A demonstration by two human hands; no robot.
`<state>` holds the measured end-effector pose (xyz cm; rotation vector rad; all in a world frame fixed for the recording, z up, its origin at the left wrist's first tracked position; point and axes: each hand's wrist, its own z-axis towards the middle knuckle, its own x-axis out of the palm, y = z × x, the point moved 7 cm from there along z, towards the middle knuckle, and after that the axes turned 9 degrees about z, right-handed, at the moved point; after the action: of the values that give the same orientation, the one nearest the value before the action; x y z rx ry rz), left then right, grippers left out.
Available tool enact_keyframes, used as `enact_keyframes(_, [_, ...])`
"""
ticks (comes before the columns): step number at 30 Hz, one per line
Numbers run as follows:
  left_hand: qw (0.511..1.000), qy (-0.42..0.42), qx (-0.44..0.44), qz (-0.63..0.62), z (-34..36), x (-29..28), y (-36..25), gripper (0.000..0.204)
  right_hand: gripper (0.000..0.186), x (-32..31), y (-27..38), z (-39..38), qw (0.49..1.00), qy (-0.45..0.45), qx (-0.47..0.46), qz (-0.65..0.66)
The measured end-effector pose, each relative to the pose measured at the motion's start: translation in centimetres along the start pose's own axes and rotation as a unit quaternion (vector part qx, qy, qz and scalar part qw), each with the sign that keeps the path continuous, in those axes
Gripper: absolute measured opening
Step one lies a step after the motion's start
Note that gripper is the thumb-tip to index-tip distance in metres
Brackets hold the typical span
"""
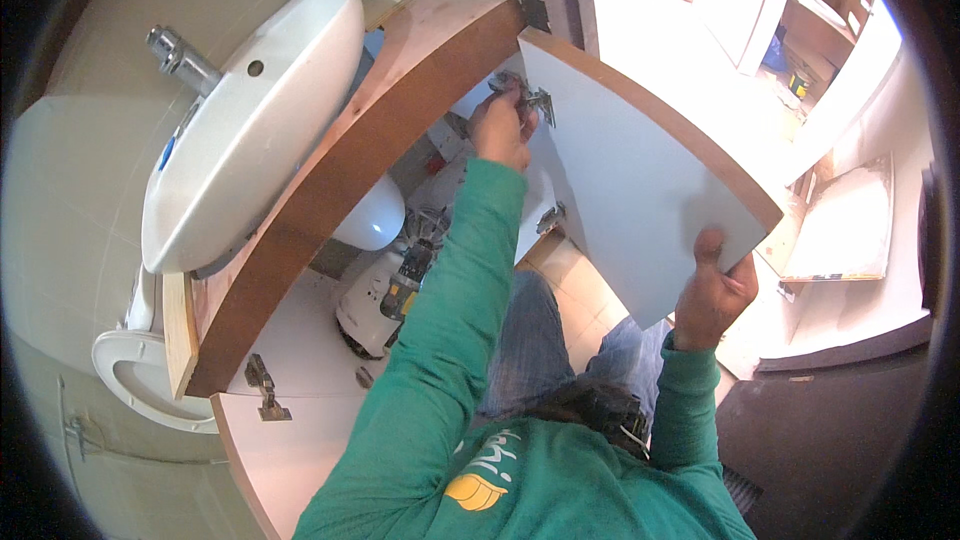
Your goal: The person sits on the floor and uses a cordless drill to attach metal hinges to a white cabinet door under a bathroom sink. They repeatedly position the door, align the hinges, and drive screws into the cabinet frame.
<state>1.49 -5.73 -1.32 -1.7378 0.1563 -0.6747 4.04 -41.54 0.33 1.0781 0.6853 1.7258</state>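
A white cabinet door point(620, 170) with a brown edge stands swung out from the right side of a vanity cabinet point(285, 205). My left hand point(503, 127) reaches inside, its fingers closed at the upper metal hinge point(542, 105); the fingertips are partly hidden. Further down the same side, a lower hinge point(551, 217) shows. With thumb on the inner face and fingers around the outer edge, my right hand point(714, 292) grips the door near its free corner.
On the cabinet's wooden top sits a white washbasin point(255, 130) with a chrome tap point(183, 58). A second door point(300, 430) hangs open at lower left, with its own hinge point(266, 388). Inside are a white and black machine point(385, 290) and a rounded white object point(372, 215). A toilet seat point(125, 370) is behind.
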Motion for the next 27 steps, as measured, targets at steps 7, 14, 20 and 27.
enact_keyframes(7, [0.996, -0.067, 0.011, 0.063, -0.9, -0.4, -1.1, 0.004, 0.043, -0.5, -0.6, 0.2, 0.999, -0.001, 0.032, 0.033])
enact_keyframes(14, [0.995, -0.023, 0.014, 0.098, 0.7, -1.2, -0.6, 0.013, 0.043, -0.8, -1.3, 0.2, 0.999, 0.015, 0.016, 0.026])
enact_keyframes(20, [0.989, -0.042, 0.051, 0.131, -1.0, -0.5, -1.9, 0.022, 0.043, -1.2, -1.4, 1.3, 1.000, 0.010, 0.007, 0.002])
enact_keyframes(27, [0.877, -0.172, 0.332, 0.300, -1.8, -1.4, -3.1, 0.032, 0.039, -1.3, -1.8, 1.4, 1.000, 0.017, -0.002, 0.005])
